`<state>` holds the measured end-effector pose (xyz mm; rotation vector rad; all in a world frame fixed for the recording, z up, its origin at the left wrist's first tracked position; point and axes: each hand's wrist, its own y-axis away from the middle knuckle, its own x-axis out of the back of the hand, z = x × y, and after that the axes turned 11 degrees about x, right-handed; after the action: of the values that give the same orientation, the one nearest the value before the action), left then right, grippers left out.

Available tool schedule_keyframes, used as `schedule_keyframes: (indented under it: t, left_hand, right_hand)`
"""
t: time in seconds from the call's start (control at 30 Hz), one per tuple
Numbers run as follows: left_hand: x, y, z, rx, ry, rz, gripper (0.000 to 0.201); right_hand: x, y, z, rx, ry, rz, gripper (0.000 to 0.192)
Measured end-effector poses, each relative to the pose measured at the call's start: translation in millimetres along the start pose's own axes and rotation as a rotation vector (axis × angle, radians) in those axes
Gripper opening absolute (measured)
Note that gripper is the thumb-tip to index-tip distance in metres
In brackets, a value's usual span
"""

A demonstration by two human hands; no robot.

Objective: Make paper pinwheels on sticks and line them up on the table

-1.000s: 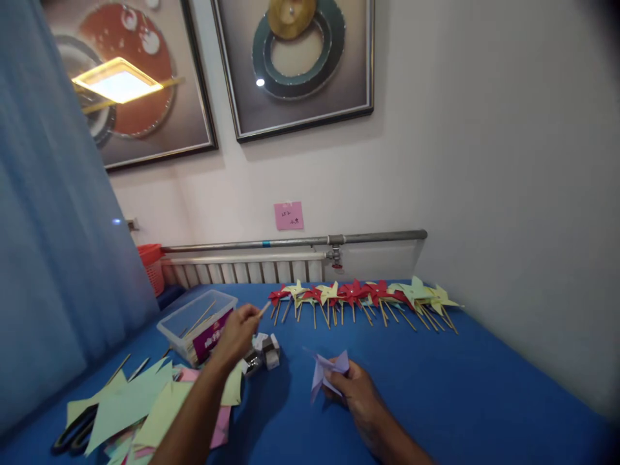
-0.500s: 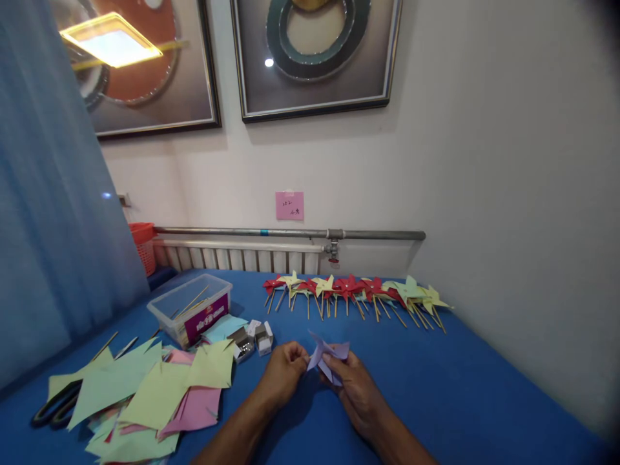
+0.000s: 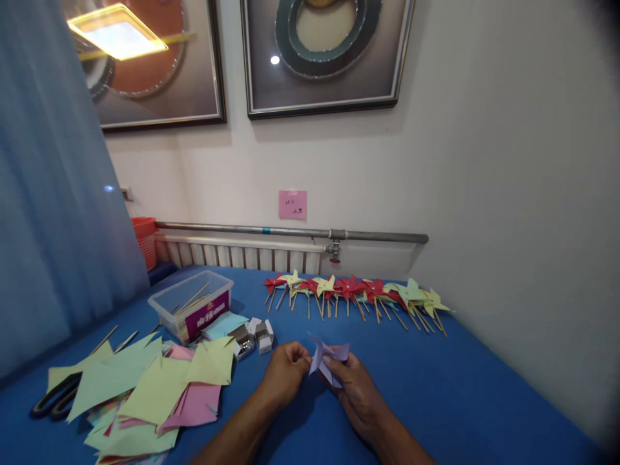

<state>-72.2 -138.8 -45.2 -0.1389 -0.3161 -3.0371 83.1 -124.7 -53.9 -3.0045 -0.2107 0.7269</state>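
A: While both hands pinch the purple pinwheel paper (image 3: 328,359) above the blue table (image 3: 436,387), what matters?

B: Right hand (image 3: 356,384) clamps folds; left hand (image 3: 287,368) closed at centre. Keep points stacked, aligned.

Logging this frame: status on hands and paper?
Left hand and right hand both pinch the folded lilac paper pinwheel head. Held above blue tablecloth. Nothing between them.

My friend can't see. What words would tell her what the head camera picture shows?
Two hands meet over a blue table: the right hand holds a folded lilac paper pinwheel and the left hand pinches at its edge. A row of finished pinwheels on sticks lies behind, with cut coloured paper to the left.
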Motion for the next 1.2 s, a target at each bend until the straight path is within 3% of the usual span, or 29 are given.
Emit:
schedule_keyframes:
  t: [0.53, 0.83, 1.2]
  left_hand:
    - [-2.6, 5.9, 0.7, -0.024, -0.073, -0.008, 0.023]
    - [-2.1, 5.6, 3.3, -0.02, -0.066, -0.07, 0.025]
    - [-4.8, 7.6, 2.7, -0.035, -0.139, 0.013, 0.017]
  right_hand:
    - [0.2, -0.3, 0.9, 0.004, -0.006, 0.063, 0.038]
    - [0.0, -1.3, 1.6, -0.014, -0.028, 0.057, 0.04]
    - [-0.4, -1.8, 0.6, -0.02, -0.045, 0.066, 0.043]
